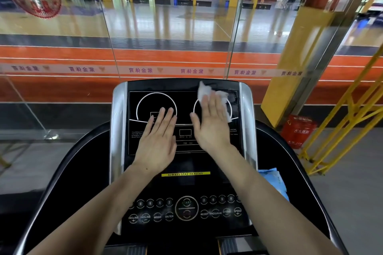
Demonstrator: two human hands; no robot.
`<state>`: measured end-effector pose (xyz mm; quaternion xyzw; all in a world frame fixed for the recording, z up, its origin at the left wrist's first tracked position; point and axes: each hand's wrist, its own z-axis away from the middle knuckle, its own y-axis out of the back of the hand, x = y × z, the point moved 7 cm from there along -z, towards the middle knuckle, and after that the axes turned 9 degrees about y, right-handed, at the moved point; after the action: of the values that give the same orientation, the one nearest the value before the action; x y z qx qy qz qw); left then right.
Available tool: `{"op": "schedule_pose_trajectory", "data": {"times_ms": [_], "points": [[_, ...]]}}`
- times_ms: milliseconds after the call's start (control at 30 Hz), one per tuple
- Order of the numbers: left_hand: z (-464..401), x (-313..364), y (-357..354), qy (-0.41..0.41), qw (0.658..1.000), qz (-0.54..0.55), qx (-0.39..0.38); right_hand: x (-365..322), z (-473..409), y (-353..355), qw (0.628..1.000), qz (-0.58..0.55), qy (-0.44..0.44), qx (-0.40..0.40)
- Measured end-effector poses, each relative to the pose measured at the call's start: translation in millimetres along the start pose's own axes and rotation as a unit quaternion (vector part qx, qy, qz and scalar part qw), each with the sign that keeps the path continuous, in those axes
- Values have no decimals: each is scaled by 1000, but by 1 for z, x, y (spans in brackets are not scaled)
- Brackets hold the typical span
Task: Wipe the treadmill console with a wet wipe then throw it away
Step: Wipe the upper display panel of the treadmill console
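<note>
Pressing wet wipe (209, 94) flat on console (184, 151) w/ right hand (211, 122), fingers straight; left hand (157, 142) lay flat, holding nothing. Looked thin, limp, prob. damp & light; best pinched at crumpled top edge.

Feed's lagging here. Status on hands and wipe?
Right hand flat, pressing wet wipe on console upper right. Left hand flat on display, empty. Nothing obstructing.

Both bare forearms reach up from the lower edge, converging toward 12 o'clock. The left hand (158, 142) lies flat, palm down, fingers straight and close together, pointing to about 1 o'clock, holding nothing. The right hand (212, 122) sits just beside it at 3 o'clock, also flat, fingers straight and angled toward 11 o'clock, thumb spread left.
</note>
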<state>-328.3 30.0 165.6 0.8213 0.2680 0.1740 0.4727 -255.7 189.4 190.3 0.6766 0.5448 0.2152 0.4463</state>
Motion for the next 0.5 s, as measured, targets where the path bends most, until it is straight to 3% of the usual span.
{"op": "schedule_pose_trajectory", "data": {"times_ms": [100, 233, 500], "points": [[-5, 2, 1, -4, 1000, 7, 2, -10, 11, -5, 997, -31, 74, -4], [-7, 12, 0, -8, 1000, 13, 4, 4, 25, 7, 987, -59, 135, 57], [-1, 20, 1, -8, 998, 54, 6, 28, 43, 33, 975, -116, 140, 130]]}}
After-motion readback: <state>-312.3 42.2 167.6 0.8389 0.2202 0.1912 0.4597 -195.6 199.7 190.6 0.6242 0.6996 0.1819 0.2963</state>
